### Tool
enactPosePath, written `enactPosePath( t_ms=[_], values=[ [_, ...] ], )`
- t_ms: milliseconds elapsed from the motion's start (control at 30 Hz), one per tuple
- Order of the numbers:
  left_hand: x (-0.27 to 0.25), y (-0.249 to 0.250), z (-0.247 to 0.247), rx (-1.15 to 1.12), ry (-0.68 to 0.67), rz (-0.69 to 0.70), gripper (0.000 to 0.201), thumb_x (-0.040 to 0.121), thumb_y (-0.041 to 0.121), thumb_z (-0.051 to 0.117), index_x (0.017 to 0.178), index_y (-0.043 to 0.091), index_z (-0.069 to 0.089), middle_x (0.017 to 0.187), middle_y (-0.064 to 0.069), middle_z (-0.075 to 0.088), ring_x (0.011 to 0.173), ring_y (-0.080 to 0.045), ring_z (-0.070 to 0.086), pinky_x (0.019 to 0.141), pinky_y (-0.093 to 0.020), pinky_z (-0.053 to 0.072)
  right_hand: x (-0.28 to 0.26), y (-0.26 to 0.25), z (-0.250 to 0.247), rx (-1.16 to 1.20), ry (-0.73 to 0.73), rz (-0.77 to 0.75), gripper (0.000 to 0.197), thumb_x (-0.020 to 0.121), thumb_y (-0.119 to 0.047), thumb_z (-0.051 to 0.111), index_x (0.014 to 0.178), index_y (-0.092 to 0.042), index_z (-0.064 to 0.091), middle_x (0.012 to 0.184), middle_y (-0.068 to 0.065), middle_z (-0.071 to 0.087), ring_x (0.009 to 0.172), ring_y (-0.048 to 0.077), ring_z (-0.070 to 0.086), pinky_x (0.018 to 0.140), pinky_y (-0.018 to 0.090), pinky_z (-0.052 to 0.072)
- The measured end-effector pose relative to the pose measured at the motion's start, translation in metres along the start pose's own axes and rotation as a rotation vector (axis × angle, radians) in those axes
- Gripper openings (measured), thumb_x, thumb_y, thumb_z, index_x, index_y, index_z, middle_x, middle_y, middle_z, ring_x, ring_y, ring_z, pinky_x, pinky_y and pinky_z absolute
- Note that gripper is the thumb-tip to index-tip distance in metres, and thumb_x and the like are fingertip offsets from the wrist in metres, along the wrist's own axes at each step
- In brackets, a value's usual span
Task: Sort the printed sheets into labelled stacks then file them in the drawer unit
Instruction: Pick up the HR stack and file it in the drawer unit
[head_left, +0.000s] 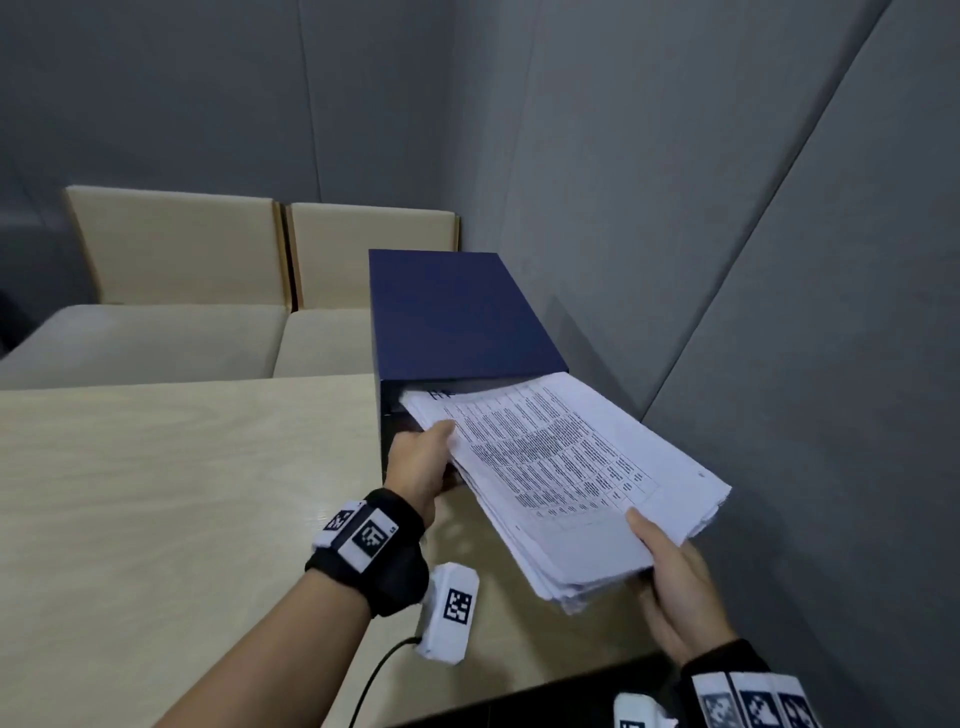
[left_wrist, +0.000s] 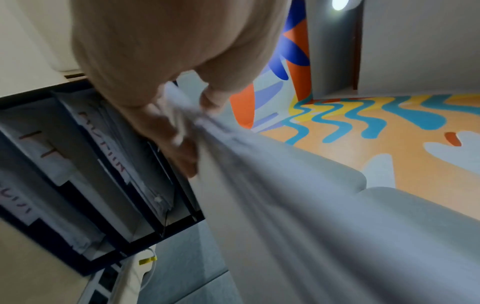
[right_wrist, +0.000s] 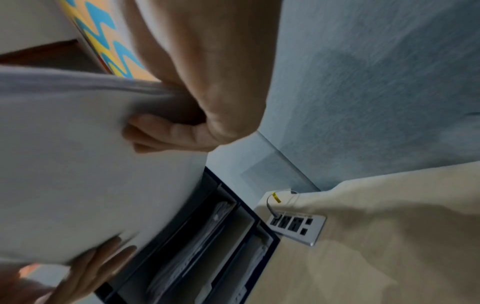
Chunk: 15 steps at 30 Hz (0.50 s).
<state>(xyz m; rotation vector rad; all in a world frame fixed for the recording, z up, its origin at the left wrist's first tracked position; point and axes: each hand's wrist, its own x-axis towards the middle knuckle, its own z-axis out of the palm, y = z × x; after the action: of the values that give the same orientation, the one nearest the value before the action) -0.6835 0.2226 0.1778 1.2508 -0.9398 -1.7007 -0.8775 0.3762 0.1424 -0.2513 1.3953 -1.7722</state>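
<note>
A thick stack of printed sheets (head_left: 566, 483) slopes out of the top slot of the dark blue drawer unit (head_left: 457, 312), its far end inside. My left hand (head_left: 423, 457) grips the stack's left edge near the slot, thumb on top. My right hand (head_left: 670, 577) holds the near corner, thumb on top, fingers underneath. In the left wrist view the stack (left_wrist: 311, 205) runs past the unit's lower compartments (left_wrist: 109, 174), which hold labelled sheets. The right wrist view shows my fingers (right_wrist: 166, 131) curled under the stack (right_wrist: 91, 164), above the filled compartments (right_wrist: 207, 236).
The unit stands at the right end of a light wooden table (head_left: 156, 493), close to a grey padded wall (head_left: 727, 260). A socket panel (right_wrist: 296, 224) with a plugged cable sits in the tabletop beside the unit. Beige seats (head_left: 182, 312) lie beyond the table.
</note>
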Motion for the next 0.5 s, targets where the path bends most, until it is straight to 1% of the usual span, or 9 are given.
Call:
enactPosePath(
  t_ms=[33, 67, 100, 167, 233, 300, 400, 433, 500],
  values=[
    [-0.001, -0.007, -0.002, 0.035, -0.035, -0.055, 0.018, 0.097, 0.021, 0.059, 0.092, 0.003, 0.061, 0.06, -0.004, 0.056, 0.045, -0.015, 0.051, 0.049, -0.026, 0.046, 0.001, 0.005, 0.007, 0.012, 0.007, 0.002, 0.024, 0.1, -0.007, 0.057, 0.122, -0.008, 0.066, 0.106, 0.0, 0.078, 0.087, 0.008, 0.074, 0.064, 0.019, 0.06],
    [-0.006, -0.016, -0.004, 0.085, -0.099, -0.103, 0.027, 0.096, 0.026, 0.062, 0.095, -0.001, 0.063, 0.062, -0.005, 0.056, 0.048, -0.018, 0.049, 0.054, -0.028, 0.044, 0.002, 0.01, 0.014, 0.018, 0.008, 0.007, 0.024, 0.101, -0.008, 0.056, 0.123, -0.009, 0.065, 0.101, -0.003, 0.078, 0.083, 0.006, 0.075, 0.061, 0.018, 0.058],
    [-0.014, -0.025, -0.007, 0.123, -0.161, -0.144, 0.033, 0.095, 0.027, 0.063, 0.102, -0.005, 0.067, 0.071, -0.008, 0.063, 0.057, -0.021, 0.054, 0.059, -0.031, 0.047, 0.002, 0.016, 0.022, 0.016, 0.005, 0.018, 0.025, 0.102, -0.01, 0.055, 0.125, -0.01, 0.064, 0.1, -0.004, 0.079, 0.083, 0.007, 0.075, 0.06, 0.018, 0.058],
    [-0.027, -0.041, -0.011, 0.097, -0.233, -0.182, 0.022, 0.097, 0.016, 0.059, 0.111, 0.001, 0.068, 0.097, -0.008, 0.074, 0.082, -0.025, 0.069, 0.07, -0.034, 0.057, 0.003, 0.026, 0.04, 0.004, -0.028, 0.05, 0.028, 0.104, -0.017, 0.052, 0.129, -0.01, 0.062, 0.11, 0.002, 0.077, 0.097, 0.015, 0.074, 0.065, 0.024, 0.061],
    [-0.025, -0.051, -0.015, 0.058, -0.204, -0.141, 0.022, 0.099, 0.005, 0.053, 0.118, 0.006, 0.065, 0.113, -0.006, 0.073, 0.1, -0.024, 0.071, 0.079, -0.036, 0.06, 0.003, 0.035, 0.053, 0.026, -0.073, 0.09, 0.029, 0.105, -0.021, 0.05, 0.13, -0.011, 0.061, 0.119, 0.008, 0.074, 0.108, 0.023, 0.069, 0.075, 0.031, 0.062],
    [-0.013, -0.049, -0.019, 0.095, -0.148, -0.071, 0.026, 0.099, 0.003, 0.051, 0.122, 0.002, 0.062, 0.116, -0.008, 0.072, 0.1, -0.024, 0.071, 0.076, -0.033, 0.06, 0.003, 0.041, 0.059, 0.052, -0.09, 0.13, 0.022, 0.105, -0.013, 0.047, 0.12, -0.01, 0.062, 0.108, 0.01, 0.073, 0.094, 0.025, 0.069, 0.069, 0.032, 0.06],
    [0.002, -0.039, -0.03, 0.142, -0.109, -0.013, 0.026, 0.101, 0.012, 0.052, 0.121, 0.0, 0.062, 0.114, -0.009, 0.072, 0.09, -0.019, 0.071, 0.063, -0.024, 0.056, 0.003, 0.045, 0.069, -0.044, -0.025, 0.163, 0.014, 0.101, 0.003, 0.046, 0.099, -0.002, 0.059, 0.078, 0.012, 0.062, 0.055, 0.016, 0.062, 0.045, 0.021, 0.052],
    [0.005, -0.038, -0.035, 0.147, -0.091, -0.005, 0.027, 0.102, 0.02, 0.053, 0.118, 0.001, 0.063, 0.112, -0.009, 0.072, 0.086, -0.017, 0.069, 0.061, -0.023, 0.054, 0.005, 0.044, 0.073, -0.089, -0.006, 0.161, 0.015, 0.1, 0.005, 0.046, 0.093, -0.003, 0.057, 0.074, 0.01, 0.058, 0.05, 0.013, 0.059, 0.042, 0.018, 0.048],
    [0.006, -0.036, -0.048, 0.16, -0.034, -0.029, 0.037, 0.101, 0.038, 0.054, 0.109, 0.003, 0.061, 0.103, -0.011, 0.071, 0.079, -0.019, 0.066, 0.059, -0.025, 0.052, 0.011, 0.04, 0.088, -0.144, 0.002, 0.139, 0.022, 0.1, 0.008, 0.047, 0.085, -0.006, 0.055, 0.072, 0.007, 0.054, 0.055, 0.014, 0.054, 0.042, 0.015, 0.044]
  ],
)
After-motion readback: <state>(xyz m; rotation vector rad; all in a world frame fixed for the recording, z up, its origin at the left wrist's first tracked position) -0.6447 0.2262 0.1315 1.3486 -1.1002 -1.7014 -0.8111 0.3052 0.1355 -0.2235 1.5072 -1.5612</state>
